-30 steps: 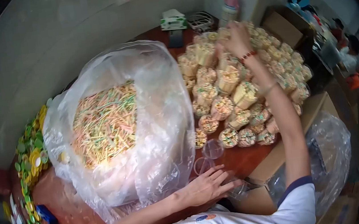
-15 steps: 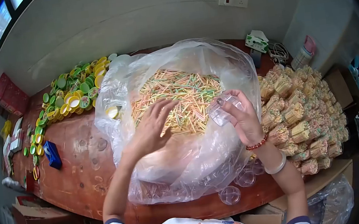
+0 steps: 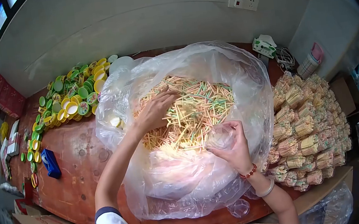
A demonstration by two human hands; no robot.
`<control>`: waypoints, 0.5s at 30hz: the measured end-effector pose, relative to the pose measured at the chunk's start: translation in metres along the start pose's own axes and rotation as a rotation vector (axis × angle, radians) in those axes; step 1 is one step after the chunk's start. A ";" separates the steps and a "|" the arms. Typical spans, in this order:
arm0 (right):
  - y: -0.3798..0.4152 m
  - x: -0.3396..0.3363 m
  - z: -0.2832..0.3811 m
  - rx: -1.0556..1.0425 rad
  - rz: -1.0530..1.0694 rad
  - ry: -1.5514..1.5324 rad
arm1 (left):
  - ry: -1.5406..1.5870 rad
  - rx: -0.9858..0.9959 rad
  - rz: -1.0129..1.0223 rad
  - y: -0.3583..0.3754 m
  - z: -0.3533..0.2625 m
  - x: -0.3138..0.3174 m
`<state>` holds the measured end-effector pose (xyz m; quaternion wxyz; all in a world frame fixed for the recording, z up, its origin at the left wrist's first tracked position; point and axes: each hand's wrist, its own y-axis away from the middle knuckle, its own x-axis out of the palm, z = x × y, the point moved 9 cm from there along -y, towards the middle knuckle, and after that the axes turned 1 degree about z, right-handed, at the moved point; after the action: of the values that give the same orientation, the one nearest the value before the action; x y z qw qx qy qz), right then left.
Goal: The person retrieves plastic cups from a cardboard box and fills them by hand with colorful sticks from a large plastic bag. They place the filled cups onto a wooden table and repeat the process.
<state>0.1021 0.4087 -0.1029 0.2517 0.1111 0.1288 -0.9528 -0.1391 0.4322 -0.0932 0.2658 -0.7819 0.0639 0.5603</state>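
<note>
A large clear plastic bag [image 3: 186, 169] lies open on the wooden table, filled with short pastel sticks [image 3: 201, 105]. My left hand [image 3: 159, 110] reaches into the upper left of the pile, palm down; its fingertips are among the sticks, and whether they grip any cannot be made out. In my right hand [image 3: 232, 143] is a clear plastic cup [image 3: 220, 137], held over the lower right of the sticks, its rim between thumb and fingers.
Green and yellow lids [image 3: 71, 103] spread over the table's left. A blue tape dispenser [image 3: 51, 163] stands at left. Bundled sticks [image 3: 302, 128] are stacked at right. Another clear cup [image 3: 239, 207] lies at the front edge. A tissue pack [image 3: 264, 47] sits at back right.
My left hand has gone down into the sticks. My right hand has moved down and left with the cup, which has turned. The view has shifted slightly.
</note>
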 end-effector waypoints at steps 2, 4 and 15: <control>-0.009 0.001 0.006 -0.074 -0.122 -0.080 | 0.187 -0.179 -0.193 0.007 -0.004 -0.013; -0.023 0.012 0.009 -0.072 -0.106 -0.025 | 0.418 -0.489 -0.084 0.010 0.013 0.004; -0.073 0.054 0.008 -0.096 -0.045 0.114 | 1.535 -0.619 -0.572 -0.024 -0.035 -0.029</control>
<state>0.0175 0.4434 -0.0961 0.2275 0.1501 0.1907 -0.9431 -0.1104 0.4300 -0.0500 0.0556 -0.9662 -0.1282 -0.2168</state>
